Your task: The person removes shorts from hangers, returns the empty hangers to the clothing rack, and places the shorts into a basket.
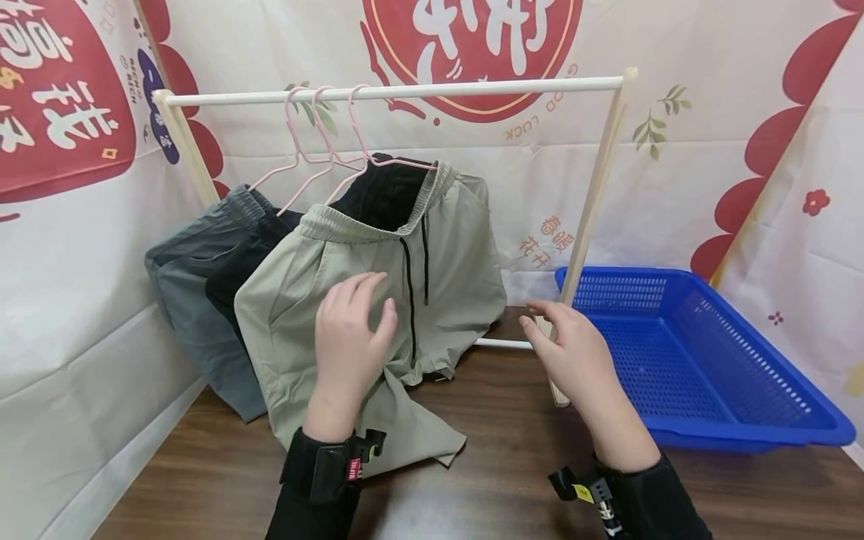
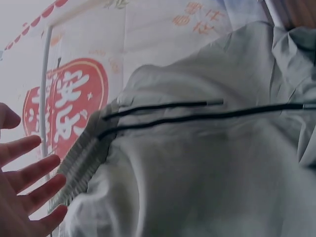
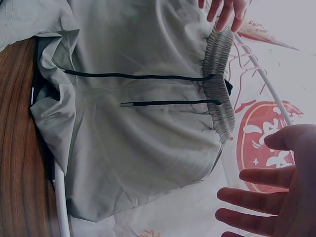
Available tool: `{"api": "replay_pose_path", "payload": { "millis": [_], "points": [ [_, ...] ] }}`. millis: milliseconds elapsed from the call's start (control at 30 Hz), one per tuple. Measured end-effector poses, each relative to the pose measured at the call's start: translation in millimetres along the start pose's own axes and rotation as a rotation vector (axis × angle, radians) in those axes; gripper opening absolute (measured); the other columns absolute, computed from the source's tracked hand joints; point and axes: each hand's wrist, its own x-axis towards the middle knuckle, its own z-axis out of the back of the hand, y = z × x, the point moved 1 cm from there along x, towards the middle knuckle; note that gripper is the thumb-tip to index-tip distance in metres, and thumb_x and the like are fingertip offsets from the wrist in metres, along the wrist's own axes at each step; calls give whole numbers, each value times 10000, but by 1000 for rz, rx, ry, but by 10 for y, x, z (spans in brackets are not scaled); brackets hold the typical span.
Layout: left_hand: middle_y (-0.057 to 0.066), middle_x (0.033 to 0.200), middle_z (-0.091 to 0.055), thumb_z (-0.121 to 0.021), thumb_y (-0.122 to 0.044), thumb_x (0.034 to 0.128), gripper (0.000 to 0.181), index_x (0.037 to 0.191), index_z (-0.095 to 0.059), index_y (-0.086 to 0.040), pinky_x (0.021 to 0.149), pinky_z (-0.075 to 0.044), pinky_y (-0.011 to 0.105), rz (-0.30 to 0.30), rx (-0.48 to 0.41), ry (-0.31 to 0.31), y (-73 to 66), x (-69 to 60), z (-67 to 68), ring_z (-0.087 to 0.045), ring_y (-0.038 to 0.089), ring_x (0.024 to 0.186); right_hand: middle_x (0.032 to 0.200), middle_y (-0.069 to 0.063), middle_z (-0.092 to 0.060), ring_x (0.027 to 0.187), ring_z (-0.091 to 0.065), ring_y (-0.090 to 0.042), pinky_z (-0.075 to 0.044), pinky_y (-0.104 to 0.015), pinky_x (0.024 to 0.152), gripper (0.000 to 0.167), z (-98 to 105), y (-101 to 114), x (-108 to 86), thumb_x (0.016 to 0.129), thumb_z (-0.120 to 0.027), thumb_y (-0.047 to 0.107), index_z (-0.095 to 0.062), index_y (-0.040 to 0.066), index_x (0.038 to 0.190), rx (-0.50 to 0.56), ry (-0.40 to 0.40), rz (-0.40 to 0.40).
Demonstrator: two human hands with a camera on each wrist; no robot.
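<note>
Light grey-green drawstring shorts [image 1: 452, 247] hang by their elastic waistband from a pink hanger [image 1: 355, 131] on the rack's white rail. Two black cords dangle down their front. In front of the shorts is my left hand [image 1: 351, 330], its fingers loosely extended and holding nothing. My right hand [image 1: 574, 345] hovers right of the shorts, near the rack's right post, with nothing in its grasp. Both wrist views show spread fingers apart from the cloth: the left hand [image 2: 29, 192] beside the waistband, the right hand [image 3: 276, 192] off the waist's other end.
Behind the light shorts hang a black garment [image 1: 229, 289] and a blue-grey garment [image 1: 185, 277] on two more pink hangers. A blue perforated basket [image 1: 749, 439] stands on the wooden table [image 1: 499, 480] at the right. The rack's right post [image 1: 597, 180] rises beside the basket. Printed cloth encloses the back and sides.
</note>
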Motion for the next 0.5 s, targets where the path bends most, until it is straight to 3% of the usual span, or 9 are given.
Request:
{"api": "replay_pose_path", "payload": {
  "millis": [267,500],
  "points": [
    [127,1205,-632,-575,-192,859,356,1161,-672,-32,974,-378,521,-4,-27,-155,125,53,130,-536,347,1149,1295,-165,-582,1203,-513,-359,-390,-577,950,481,-1,-1,-4,1015,-481,414,-566,81,1352,10,-6,9],
    [129,1331,-572,-567,-236,854,397,1183,-656,-33,1112,-109,600,36,25,-200,198,70,248,-422,360,1312,1276,-157,-597,1179,-537,-351,-411,-565,932,468,-31,17,-10,1013,-484,418,-576,92,1336,11,1,12]
  ]
}}
